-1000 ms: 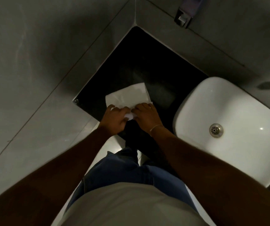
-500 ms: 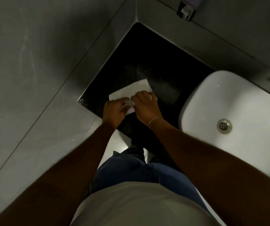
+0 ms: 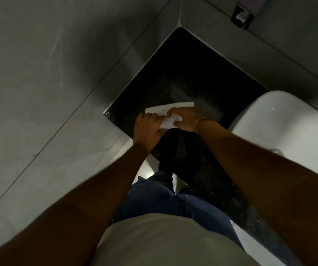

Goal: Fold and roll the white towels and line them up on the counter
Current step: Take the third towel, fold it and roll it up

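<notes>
A white towel (image 3: 170, 112) is seen lying on the black counter (image 3: 183, 73), close to the counter's near edge and in the corner formed by two grey tiled walls (image 3: 48, 83). The near part of the towel is gathered into a thick roll, while a flat strip is left showing beyond the knuckles. The left hand (image 3: 148, 129) is curled over the left end of the roll, with its fingers bent down onto the cloth. The right hand (image 3: 187, 120) is closed around the right end, thumb underneath and fingers on top, so that the roll is gripped between the two hands, which nearly touch. A thin bracelet (image 3: 201, 121) is worn on the right wrist. A white sink (image 3: 288, 127) is set into the counter to the right of the towel, just beside the right forearm, with part of its drain (image 3: 275, 151) visible. A metal fixture (image 3: 241, 16) is mounted on the far wall, well apart from the hands. Blue jeans (image 3: 160, 200) and a light shirt (image 3: 163, 240) are seen below.
</notes>
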